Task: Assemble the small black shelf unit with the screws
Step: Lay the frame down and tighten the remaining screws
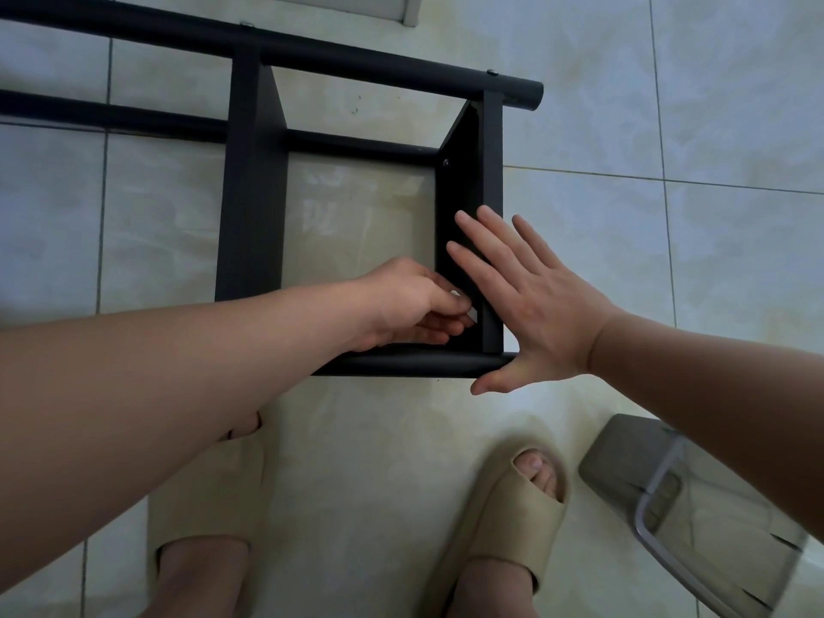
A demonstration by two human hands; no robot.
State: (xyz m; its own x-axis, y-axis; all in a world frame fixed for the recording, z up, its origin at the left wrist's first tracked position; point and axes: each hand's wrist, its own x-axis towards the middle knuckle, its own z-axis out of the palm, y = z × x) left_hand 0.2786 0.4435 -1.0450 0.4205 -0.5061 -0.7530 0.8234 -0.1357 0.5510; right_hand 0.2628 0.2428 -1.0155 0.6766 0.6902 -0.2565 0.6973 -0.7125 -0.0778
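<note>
**Black frame steadied for a corner fixing**

We find the black shelf unit [249,194] lying on the tiled floor [669,127], just ahead of two beige slippers [512,519]. The right hand [530,301] lies flat, fingers straight, against the end panel [459,194], likely bracing it. The left hand [414,305] pinches a small pale piece [471,313], too small to name, at that panel's lower inner corner, probably fastening. We count two panels, three round bars [356,69], three seated screw heads [446,162].

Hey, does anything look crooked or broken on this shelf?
Nothing stands out. The black shelf unit lies on its side on the floor tiles, rails square to the end panel. The right hand rests flat on that panel; the left hand pinches something small and pale.
</note>
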